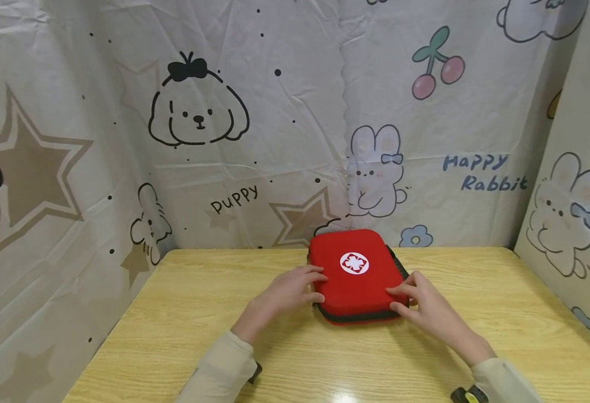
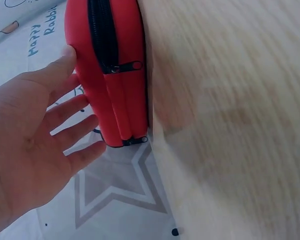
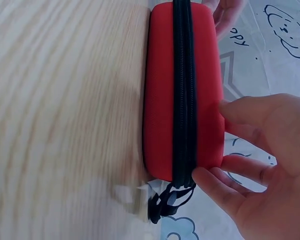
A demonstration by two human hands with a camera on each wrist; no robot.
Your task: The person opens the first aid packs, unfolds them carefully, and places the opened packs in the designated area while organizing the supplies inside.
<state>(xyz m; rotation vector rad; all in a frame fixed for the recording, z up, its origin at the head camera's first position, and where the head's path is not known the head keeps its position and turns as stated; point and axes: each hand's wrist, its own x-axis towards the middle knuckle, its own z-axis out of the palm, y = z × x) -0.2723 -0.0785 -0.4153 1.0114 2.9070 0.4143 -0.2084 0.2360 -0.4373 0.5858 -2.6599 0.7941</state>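
Note:
A red first-aid case (image 1: 354, 246) with a white cross emblem lies on the wooden table, its black zipper running around the side. My left hand (image 1: 292, 291) is at the case's left side, fingers fairly straight and fingertips at its edge; in the left wrist view the thumb (image 2: 67, 55) touches the lid edge. At the near right corner, my right hand (image 1: 428, 305) holds the case, thumb on the lid edge and fingers bent around the corner. Two zipper pulls (image 2: 136, 65) hang on the left side. A black strap (image 3: 167, 202) sticks out at the right side.
Light wooden table (image 1: 199, 336) spreads around the case. A white printed cloth (image 1: 295, 112) with cartoon animals and stars stands behind the table and along both sides. The case sits close to the table's back edge.

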